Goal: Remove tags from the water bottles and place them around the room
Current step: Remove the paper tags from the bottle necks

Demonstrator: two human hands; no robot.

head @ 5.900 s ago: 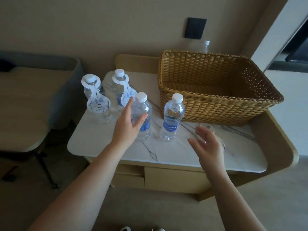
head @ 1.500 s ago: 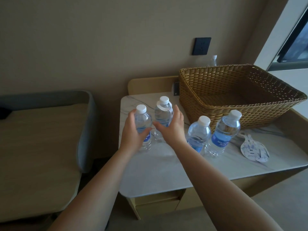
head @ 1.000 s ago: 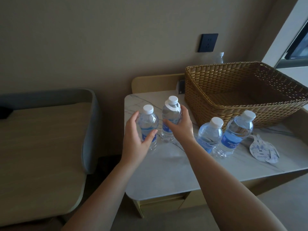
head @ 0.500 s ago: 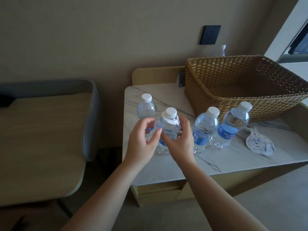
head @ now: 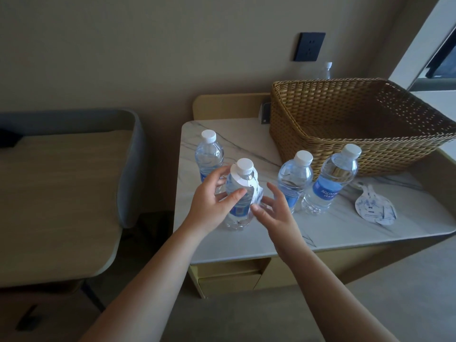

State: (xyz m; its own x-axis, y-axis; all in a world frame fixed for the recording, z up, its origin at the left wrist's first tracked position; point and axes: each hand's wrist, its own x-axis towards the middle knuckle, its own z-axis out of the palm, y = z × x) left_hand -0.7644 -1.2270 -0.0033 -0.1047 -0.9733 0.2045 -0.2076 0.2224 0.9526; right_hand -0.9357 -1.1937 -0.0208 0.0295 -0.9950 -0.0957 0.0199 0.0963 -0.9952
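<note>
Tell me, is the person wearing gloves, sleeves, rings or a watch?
No. Both forearms are bare right up to the frame's edge, so no sleeves show. The left hand and right hand have no gloves, and no rings, watch or bracelet show.

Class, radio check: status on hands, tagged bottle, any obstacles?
Left hand grips tagged bottle. Right hand open, fingers at its tag. Nothing in the way.

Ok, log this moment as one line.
left hand: holds tagged bottle | right hand: open at tag | loose tags: on table
</note>
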